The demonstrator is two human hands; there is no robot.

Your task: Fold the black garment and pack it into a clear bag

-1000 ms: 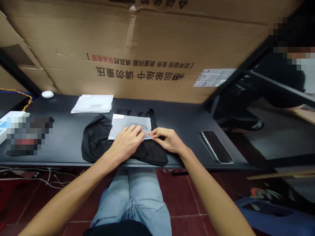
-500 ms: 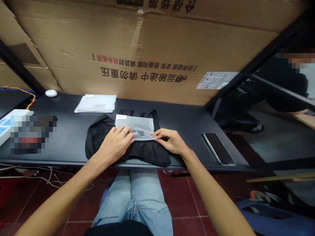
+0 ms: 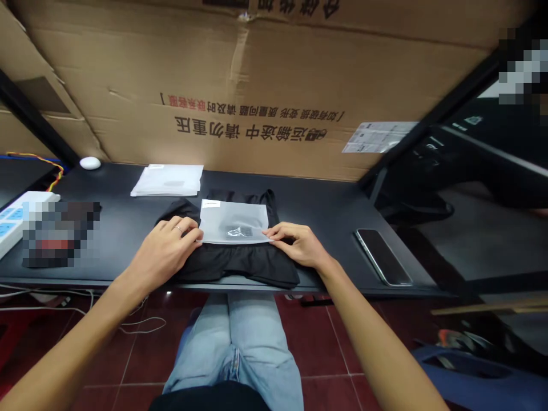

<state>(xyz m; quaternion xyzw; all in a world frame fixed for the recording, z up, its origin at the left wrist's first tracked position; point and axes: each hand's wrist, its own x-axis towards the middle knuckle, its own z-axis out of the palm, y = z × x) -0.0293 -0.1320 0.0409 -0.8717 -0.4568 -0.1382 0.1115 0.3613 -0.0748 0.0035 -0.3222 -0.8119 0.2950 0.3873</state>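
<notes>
Two hands of mine rest on the work, one at each lower corner of a frosted plastic bag [image 3: 234,221]. My left hand [image 3: 165,251] has its fingers [image 3: 188,234] half curled, knuckles up, with the tips on the bag's near left corner. The thumb is tucked out of sight under the palm, so I cannot tell whether it pinches the edge or only presses. A thin ring [image 3: 177,228] sits on one of those fingers. My right hand [image 3: 299,246] lies flatter and open, its fingers [image 3: 278,233] stretched out toward the left. Their tips touch the bag's near right corner and grip nothing.

The bag lies flat between my two sets of fingertips, on top of a folded black garment [image 3: 240,268]. The garment spreads under both palms and reaches the near edge of the black table [image 3: 325,211]. Both wrists are low, and my forearms come in from either side and angle toward each other over my jeans [image 3: 240,337].

Well to the right of my right fingers lies a dark phone [image 3: 382,257], flat on the table. Beyond my left fingers sits a stack of similar bags [image 3: 168,180]. Farther left are a small white round thing [image 3: 89,162] and a power strip [image 3: 11,220]. A big cardboard box [image 3: 274,85] stands behind everything.
</notes>
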